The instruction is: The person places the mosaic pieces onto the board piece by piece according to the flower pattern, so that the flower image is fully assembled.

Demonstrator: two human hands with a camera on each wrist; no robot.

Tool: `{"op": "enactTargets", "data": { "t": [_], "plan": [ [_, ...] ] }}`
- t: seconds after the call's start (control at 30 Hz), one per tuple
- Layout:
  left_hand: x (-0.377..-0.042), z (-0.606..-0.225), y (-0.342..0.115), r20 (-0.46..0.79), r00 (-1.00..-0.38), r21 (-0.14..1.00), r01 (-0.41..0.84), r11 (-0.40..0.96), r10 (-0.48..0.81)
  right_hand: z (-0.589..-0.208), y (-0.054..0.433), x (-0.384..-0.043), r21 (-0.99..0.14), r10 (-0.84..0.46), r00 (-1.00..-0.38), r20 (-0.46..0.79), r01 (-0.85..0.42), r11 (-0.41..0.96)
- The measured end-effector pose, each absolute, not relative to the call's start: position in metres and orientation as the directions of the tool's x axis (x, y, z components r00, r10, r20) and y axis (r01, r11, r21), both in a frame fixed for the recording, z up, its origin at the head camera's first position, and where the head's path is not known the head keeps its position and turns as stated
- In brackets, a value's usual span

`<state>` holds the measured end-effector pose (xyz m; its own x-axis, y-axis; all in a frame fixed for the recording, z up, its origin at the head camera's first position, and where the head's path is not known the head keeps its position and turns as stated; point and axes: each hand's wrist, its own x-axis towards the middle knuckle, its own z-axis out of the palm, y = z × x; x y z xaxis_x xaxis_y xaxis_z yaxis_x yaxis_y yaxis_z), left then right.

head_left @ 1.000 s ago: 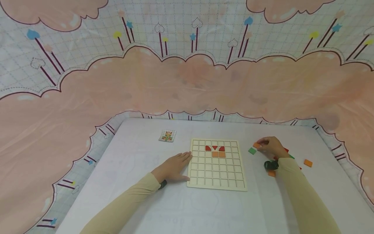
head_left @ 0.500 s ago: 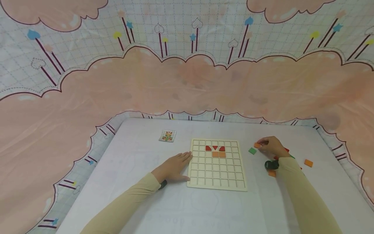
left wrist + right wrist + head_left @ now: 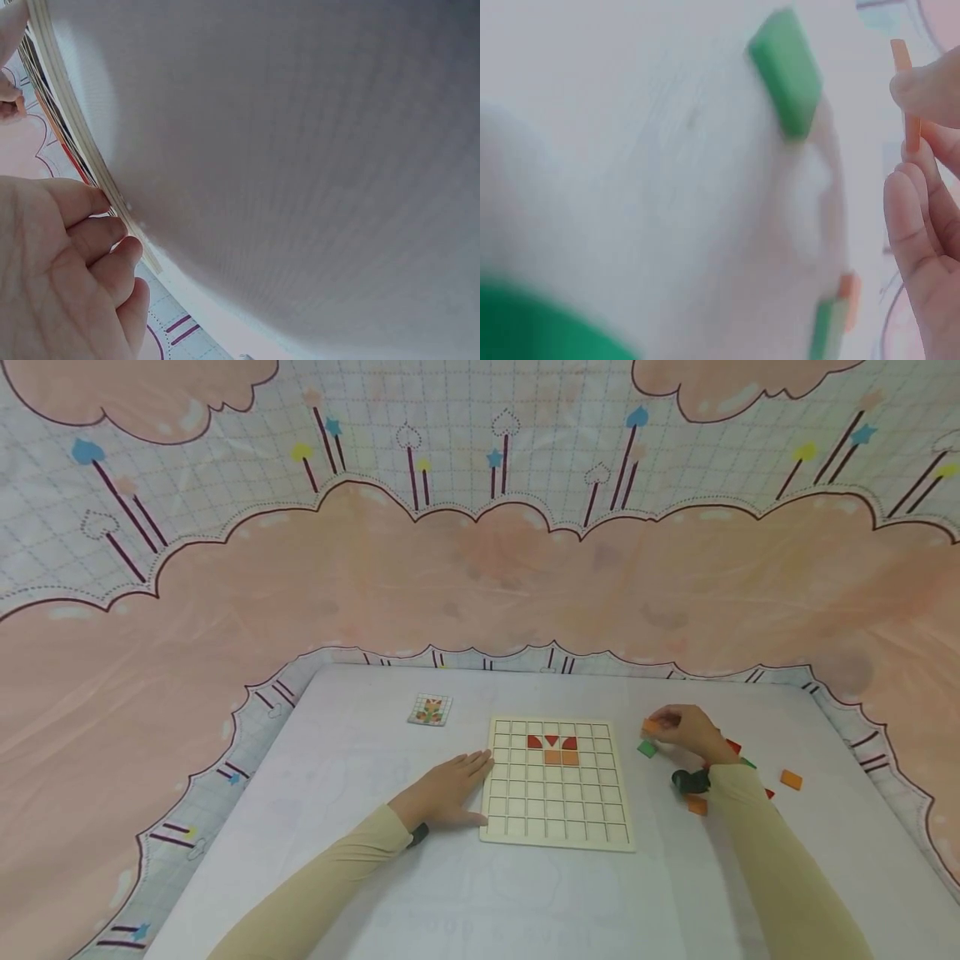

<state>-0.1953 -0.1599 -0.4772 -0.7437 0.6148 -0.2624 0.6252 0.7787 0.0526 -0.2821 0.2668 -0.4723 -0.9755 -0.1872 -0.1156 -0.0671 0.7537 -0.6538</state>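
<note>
A pale wooden grid board [image 3: 555, 810] lies mid-table, with red shaped tiles [image 3: 535, 742] in one row and two orange tiles [image 3: 562, 757] in the row below. My left hand [image 3: 447, 789] rests with fingers spread against its left edge; the left wrist view shows the fingertips [image 3: 129, 247] right at the board's side [image 3: 82, 135]. On the right, my right hand [image 3: 688, 731] pinches an orange tile [image 3: 651, 726] between thumb and fingers, and the right wrist view shows this orange tile [image 3: 904, 90] edge-on. A green tile [image 3: 647, 748] lies just below it on the table.
A small pattern card [image 3: 431, 709] with a printed grid picture lies behind the board to the left. Several loose tiles lie around and under the right forearm, among them an orange tile [image 3: 791, 779] farther right and another orange tile [image 3: 697, 805] near the wrist.
My right hand has lifted the orange tile slightly and shifted a little to the left with it. My left hand and the board stay where they were.
</note>
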Motion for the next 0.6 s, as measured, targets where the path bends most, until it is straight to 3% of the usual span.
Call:
{"op": "enactTargets", "data": {
  "t": [0.6],
  "plan": [
    [-0.194, -0.476, -0.160, -0.263, -0.746, 0.056, 0.622, 0.781, 0.612, -0.457, 0.186, -0.275, -0.752, -0.368, -0.928, -0.054, -0.205, 0.626]
  ]
}}
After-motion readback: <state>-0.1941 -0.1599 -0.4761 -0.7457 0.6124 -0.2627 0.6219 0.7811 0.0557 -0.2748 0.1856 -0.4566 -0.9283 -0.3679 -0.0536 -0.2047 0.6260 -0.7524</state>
